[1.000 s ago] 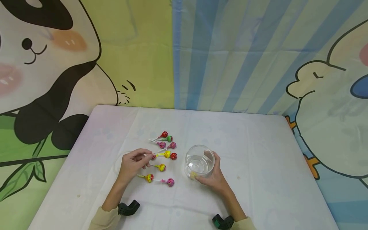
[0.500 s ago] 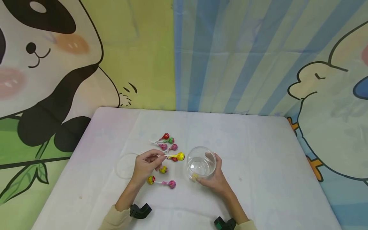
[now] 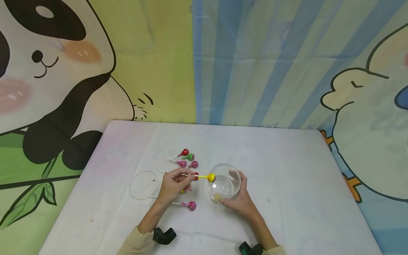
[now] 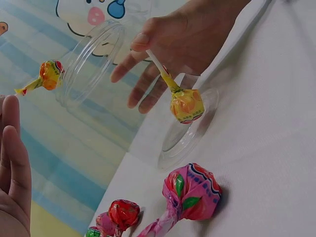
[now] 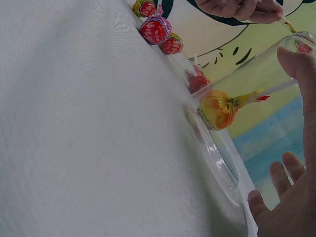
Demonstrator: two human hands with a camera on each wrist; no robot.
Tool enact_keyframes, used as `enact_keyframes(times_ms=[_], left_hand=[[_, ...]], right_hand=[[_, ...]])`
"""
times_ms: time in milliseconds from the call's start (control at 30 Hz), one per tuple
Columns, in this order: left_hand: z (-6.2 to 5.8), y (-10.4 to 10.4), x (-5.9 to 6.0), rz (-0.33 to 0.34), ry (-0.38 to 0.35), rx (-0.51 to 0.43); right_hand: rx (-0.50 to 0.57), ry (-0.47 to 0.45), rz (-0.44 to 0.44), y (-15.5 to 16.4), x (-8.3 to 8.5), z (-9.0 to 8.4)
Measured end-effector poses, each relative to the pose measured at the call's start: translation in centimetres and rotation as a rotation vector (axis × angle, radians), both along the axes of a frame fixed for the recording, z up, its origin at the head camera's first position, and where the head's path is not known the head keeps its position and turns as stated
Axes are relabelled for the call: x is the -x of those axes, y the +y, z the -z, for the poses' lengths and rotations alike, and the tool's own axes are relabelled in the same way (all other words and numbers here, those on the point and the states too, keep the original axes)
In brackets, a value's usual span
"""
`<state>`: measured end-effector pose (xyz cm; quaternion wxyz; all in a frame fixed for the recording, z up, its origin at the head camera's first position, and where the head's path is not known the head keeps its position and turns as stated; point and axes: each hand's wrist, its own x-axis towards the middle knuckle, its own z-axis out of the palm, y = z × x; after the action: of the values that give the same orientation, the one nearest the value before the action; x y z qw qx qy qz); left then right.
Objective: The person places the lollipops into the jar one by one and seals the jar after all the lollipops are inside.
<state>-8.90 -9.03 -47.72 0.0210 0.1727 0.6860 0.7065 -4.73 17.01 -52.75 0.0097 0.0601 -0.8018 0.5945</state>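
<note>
My left hand (image 3: pixel 175 185) pinches the stick of a yellow-wrapped lollipop (image 3: pixel 211 177). The candy end overlaps the left rim of a clear jar (image 3: pixel 224 189) in the head view, and in the left wrist view it is right by the jar's mouth (image 4: pixel 91 59). My right hand (image 3: pixel 239 198) grips the jar from its right side, thumb toward the front. Inside the jar, another yellow lollipop (image 4: pixel 187 105) lies candy end down near the base, its stick leaning up the wall. Behind and under my left hand, some loose lollipops are partly hidden.
Left of my left hand lies a clear round lid (image 3: pixel 131 186) on the white-covered table (image 3: pixel 287 170). Beyond the hand are a red lollipop (image 3: pixel 185 152), a green one (image 3: pixel 190 157) and pink ones (image 3: pixel 182 164). A pink lollipop (image 3: pixel 192 205) lies nearer the front.
My left hand has lifted the yellow lollipop from among the others and carried it right to the jar's rim. The lid has come into fuller view. My right hand keeps holding the jar in place.
</note>
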Motion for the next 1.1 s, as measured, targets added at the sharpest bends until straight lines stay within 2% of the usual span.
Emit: enact_keyframes(times_ms=[267, 500, 800, 1100], left_hand=[[-0.1, 0.3, 0.2, -0.003, -0.025, -0.005], [-0.2, 1.7, 1.2, 0.059, -0.03, -0.017], [0.2, 2.1, 0.8, 0.093, 0.037, -0.047], [-0.5, 2.7, 0.5, 0.091, 0.047, 0.015]], right_hand=[[-0.02, -0.029, -0.003, 0.2, 0.2, 0.0], [-0.02, -0.006, 0.018, 0.6, 0.8, -0.4], [-0.013, -0.016, 0.016, 0.1, 0.3, -0.3], [0.001, -0.017, -0.006, -0.2, 0.3, -0.1]])
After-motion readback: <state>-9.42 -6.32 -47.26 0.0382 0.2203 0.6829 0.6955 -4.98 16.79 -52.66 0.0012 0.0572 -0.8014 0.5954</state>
